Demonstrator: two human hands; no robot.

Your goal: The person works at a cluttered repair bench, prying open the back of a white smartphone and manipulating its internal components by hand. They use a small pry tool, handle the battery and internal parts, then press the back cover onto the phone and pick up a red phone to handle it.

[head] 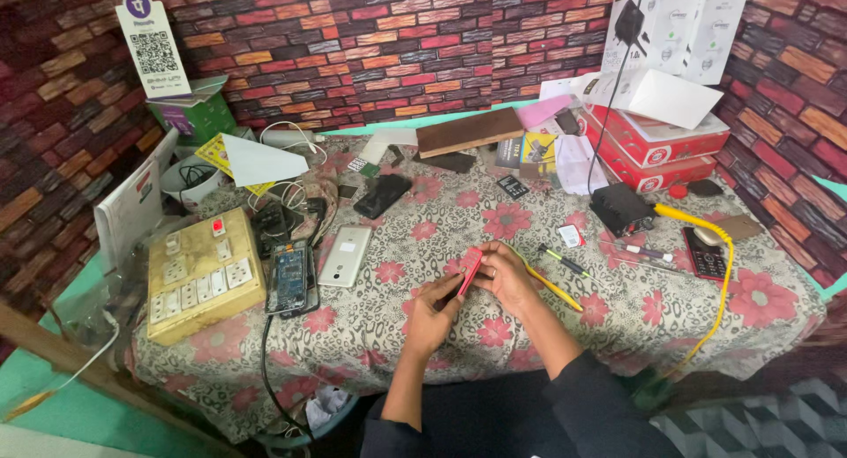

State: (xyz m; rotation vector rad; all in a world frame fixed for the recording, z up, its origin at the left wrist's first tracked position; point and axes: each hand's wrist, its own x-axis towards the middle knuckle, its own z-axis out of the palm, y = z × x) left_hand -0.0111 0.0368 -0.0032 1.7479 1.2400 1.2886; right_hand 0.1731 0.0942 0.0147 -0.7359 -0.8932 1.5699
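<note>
The small red phone (470,271) sits between both hands, held tilted just above the near middle of the tabletop (529,334), which is covered with a floral cloth. The right hand (505,275) wraps its grip around the phone's right edge, fingers curled shut on it. The left hand (434,310) closes its fingertips on the phone's lower end; whether it also holds a dark tool there is hard to tell. A yellow-handled screwdriver (554,288) lies just right of the right hand. To the left rest a white phone (345,256), an opened phone (288,278) showing its circuit board, and a cream switchboard (203,274).
</note>
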